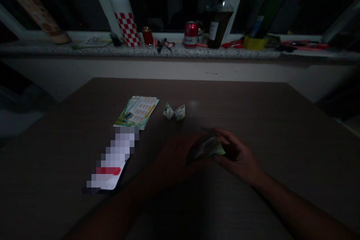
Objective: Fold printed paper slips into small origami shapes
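Observation:
Between my two hands, above the table, is a small piece of folded paper [215,147], greenish and whitish. My left hand [182,153] is in deep shadow, its fingers curled around the paper's left side. From the other side, my right hand [242,155] pinches the paper between thumb and fingers. Beyond my hands stand two small folded-paper shapes [180,113] with pointed tips, side by side. To their left lies a stack of printed leaflets [139,111] in green and white. The paper's exact folds are too dark to make out.
A lit phone [114,165], its screen blurred out, lies left of my left arm on the brown table [239,101]. Along the window sill [174,50] stand a checkered bottle [126,18], a small jar [147,36], a red can [191,35], a dark cup [219,26] and a green bottle [270,7].

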`<state>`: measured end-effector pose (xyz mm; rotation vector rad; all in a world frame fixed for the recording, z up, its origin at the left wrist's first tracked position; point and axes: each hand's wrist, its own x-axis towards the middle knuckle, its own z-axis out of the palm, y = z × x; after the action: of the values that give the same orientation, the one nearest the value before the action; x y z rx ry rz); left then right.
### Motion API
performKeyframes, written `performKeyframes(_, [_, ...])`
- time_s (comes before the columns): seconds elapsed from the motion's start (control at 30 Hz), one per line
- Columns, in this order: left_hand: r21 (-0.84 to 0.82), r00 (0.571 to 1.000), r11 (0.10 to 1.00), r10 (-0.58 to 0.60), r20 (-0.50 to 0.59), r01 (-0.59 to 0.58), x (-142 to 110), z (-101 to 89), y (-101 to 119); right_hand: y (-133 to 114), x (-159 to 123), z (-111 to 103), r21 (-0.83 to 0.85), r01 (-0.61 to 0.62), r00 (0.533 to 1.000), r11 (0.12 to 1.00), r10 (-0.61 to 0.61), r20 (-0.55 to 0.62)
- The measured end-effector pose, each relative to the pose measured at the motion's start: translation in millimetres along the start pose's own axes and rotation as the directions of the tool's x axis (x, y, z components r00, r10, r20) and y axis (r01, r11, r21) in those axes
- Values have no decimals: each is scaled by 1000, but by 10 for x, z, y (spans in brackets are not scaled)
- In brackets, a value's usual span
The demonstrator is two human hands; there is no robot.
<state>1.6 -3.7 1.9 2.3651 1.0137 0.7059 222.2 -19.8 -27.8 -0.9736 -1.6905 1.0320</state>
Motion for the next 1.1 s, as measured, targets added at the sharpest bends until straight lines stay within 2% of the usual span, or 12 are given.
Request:
performKeyframes(0.17, [-92,1000,996,-13,24,15,17,19,10,-43,5,-10,-92,53,998,994,-55,-18])
performKeyframes(0.37, [-108,997,993,-48,63,54,-2,22,18,10,-2,-27,-102,87,994,991,-94,-60])
performKeyframes(0.6, [-25,995,997,-77,64,79,-24,-20,11,-17,28,-52,-181,128,985,975,-146,-87])
performKeyframes(0.83, [8,998,998,-65,19,65,6,-6,-8,-72,62,-64,-215,79,994,973,-92,-51])
performKeyframes(0.97, [29,997,999,10,72,-12,-6,-43,-28,-58,69,-84,-186,1,1000,982,-5,-20])
performKeyframes(1.1, [125,970,974,164,180,-188,-29,-142,-59,-19,86,-134,-111,-72,997,991,76,32])
